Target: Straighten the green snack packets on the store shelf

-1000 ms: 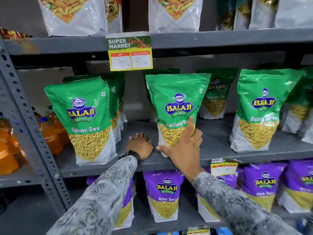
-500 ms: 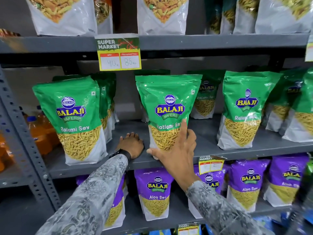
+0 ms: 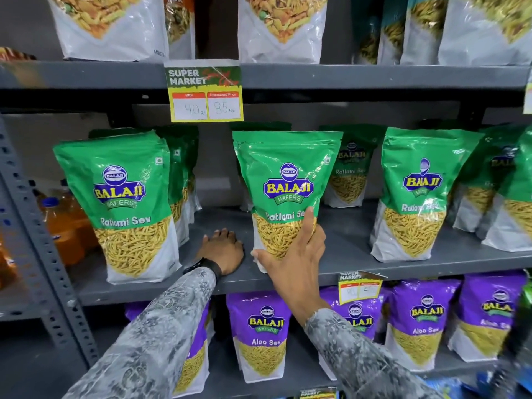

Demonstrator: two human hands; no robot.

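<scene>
Green Balaji Ratlami Sev packets stand in rows on the grey middle shelf (image 3: 345,266). The middle front packet (image 3: 285,180) is upright, and my right hand (image 3: 290,263) grips its lower part, thumb at its bottom left corner and fingers round its right edge. My left hand (image 3: 223,250) rests palm down on the bare shelf just left of that packet, holding nothing. The left front packet (image 3: 121,203) leans slightly left. The right front packet (image 3: 417,191) stands near the shelf edge. More green packets stand behind each one.
White snack bags fill the upper shelf (image 3: 374,76), where a yellow price tag (image 3: 205,93) hangs. Purple Aloo Sev packets (image 3: 260,332) line the shelf below. Orange drink bottles (image 3: 66,223) stand behind the perforated upright (image 3: 37,234) at left.
The view has shifted a little to the right and down. My right hand has kept its hold on the middle packet, which now stands a touch straighter. My left hand stays flat on the shelf.
</scene>
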